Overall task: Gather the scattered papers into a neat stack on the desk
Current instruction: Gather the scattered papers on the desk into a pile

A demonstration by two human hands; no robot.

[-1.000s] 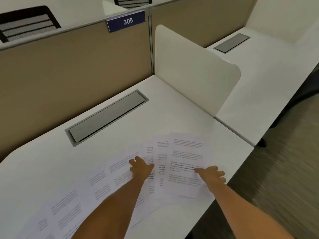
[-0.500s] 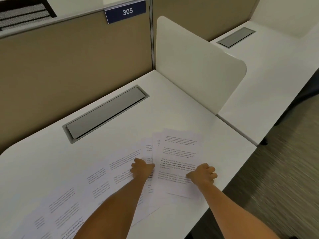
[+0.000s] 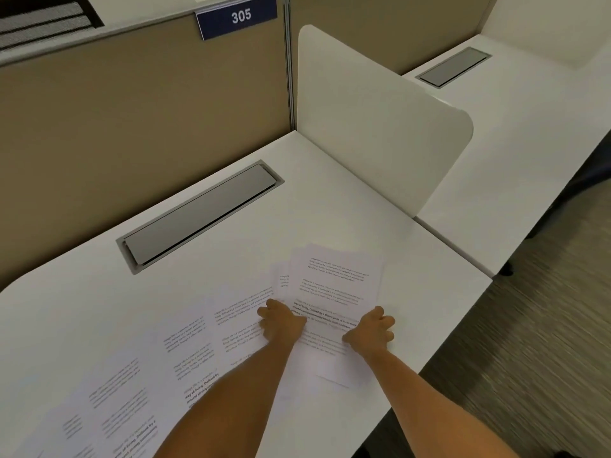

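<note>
Several printed white papers lie fanned across the white desk (image 3: 185, 292). A loose row of sheets (image 3: 139, 375) stretches from the lower left up toward the middle. At the right end a partly gathered pile (image 3: 334, 285) overlaps unevenly. My left hand (image 3: 281, 322) rests with curled fingers on the pile's left side, where it meets the fanned sheets. My right hand (image 3: 372, 332) is curled on the pile's right edge. Both hands press on the paper; no sheet is lifted.
A grey cable flap (image 3: 198, 216) is set into the desk behind the papers. A white divider panel (image 3: 380, 127) stands at the right, a tan partition with a "305" plate (image 3: 236, 18) at the back. The desk's front edge runs just right of my right hand.
My right hand has curled from flat to a loose fist and slid left along with the top sheets. The right-end sheets overlap more closely now. My left hand has barely moved.
</note>
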